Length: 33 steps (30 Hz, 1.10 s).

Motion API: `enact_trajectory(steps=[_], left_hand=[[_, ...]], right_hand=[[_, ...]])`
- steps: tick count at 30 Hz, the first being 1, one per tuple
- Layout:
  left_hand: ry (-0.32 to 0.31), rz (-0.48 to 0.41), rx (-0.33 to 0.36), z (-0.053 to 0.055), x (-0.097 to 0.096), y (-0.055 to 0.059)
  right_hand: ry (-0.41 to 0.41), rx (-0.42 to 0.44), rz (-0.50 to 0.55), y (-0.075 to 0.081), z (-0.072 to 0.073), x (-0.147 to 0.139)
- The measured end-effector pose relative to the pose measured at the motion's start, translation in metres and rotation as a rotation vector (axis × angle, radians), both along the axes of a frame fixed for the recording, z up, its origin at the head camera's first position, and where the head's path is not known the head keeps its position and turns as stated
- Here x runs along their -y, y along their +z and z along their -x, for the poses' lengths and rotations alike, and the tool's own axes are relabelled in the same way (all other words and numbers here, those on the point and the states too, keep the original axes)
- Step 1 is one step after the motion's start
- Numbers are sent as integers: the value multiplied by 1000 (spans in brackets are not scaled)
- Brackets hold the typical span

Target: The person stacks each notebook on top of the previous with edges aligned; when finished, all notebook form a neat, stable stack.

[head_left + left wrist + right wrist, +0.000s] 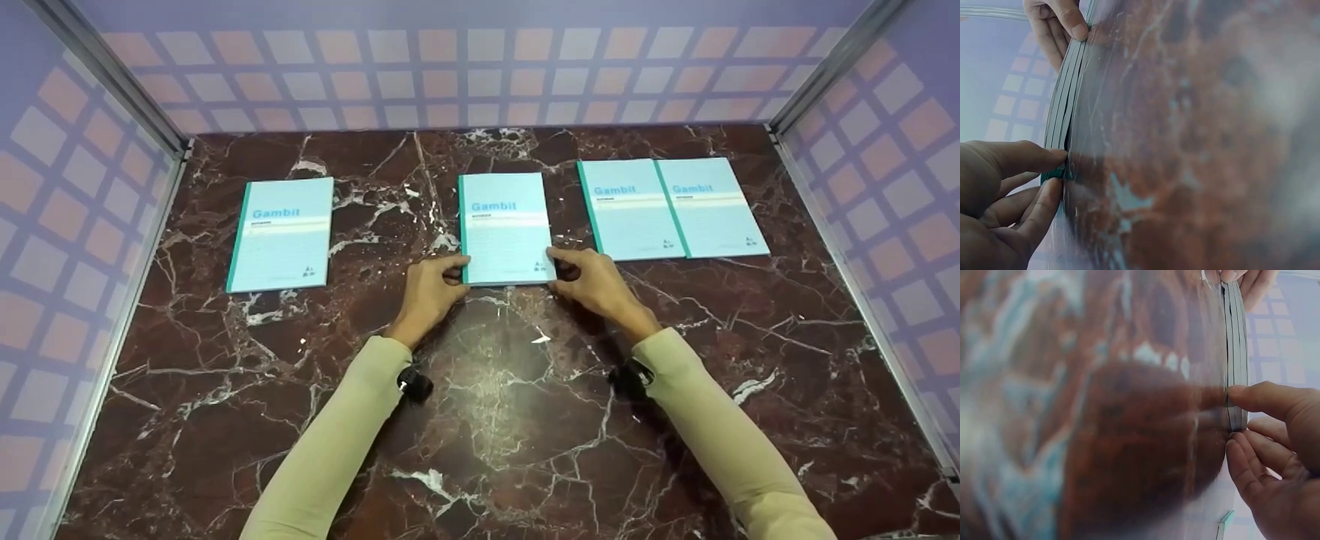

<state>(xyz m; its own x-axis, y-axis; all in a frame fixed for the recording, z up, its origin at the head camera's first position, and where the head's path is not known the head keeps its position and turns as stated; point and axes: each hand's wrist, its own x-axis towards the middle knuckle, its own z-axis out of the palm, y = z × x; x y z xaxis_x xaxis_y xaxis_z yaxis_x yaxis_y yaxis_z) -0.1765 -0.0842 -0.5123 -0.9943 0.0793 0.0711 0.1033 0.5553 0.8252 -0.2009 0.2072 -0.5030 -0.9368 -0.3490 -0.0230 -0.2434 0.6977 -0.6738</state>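
Note:
A stack of several light-blue Gambit notebooks [504,244] with green spines lies on the marble table in the middle of the head view. My left hand [430,294] holds its near left corner, thumb and fingertips against the spine side. At the near right corner my right hand [600,283] grips the opposite edge. The left wrist view shows the layered edges of the stack [1067,101] between both hands, with my left thumb and forefinger at the corner. In the right wrist view, the thumb and fingers of my right hand [1280,461] meet the stack's edge [1235,354].
To the left lies another Gambit notebook [281,247]. Two more, a nearer-to-centre notebook [634,225] and an outer notebook [720,221], lie side by side at the right. Checkered panels [480,67] enclose the dark marble table [495,420] at the back and sides.

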Motion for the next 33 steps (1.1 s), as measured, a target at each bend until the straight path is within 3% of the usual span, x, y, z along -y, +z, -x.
enact_trajectory(steps=[11,33], left_hand=[[-19,61,-34,-1,0,1],[-23,67,-67,-1,1,0]], right_hand=[[1,-6,-7,-2,0,-2],[-2,-6,-3,-2,3,-1]])
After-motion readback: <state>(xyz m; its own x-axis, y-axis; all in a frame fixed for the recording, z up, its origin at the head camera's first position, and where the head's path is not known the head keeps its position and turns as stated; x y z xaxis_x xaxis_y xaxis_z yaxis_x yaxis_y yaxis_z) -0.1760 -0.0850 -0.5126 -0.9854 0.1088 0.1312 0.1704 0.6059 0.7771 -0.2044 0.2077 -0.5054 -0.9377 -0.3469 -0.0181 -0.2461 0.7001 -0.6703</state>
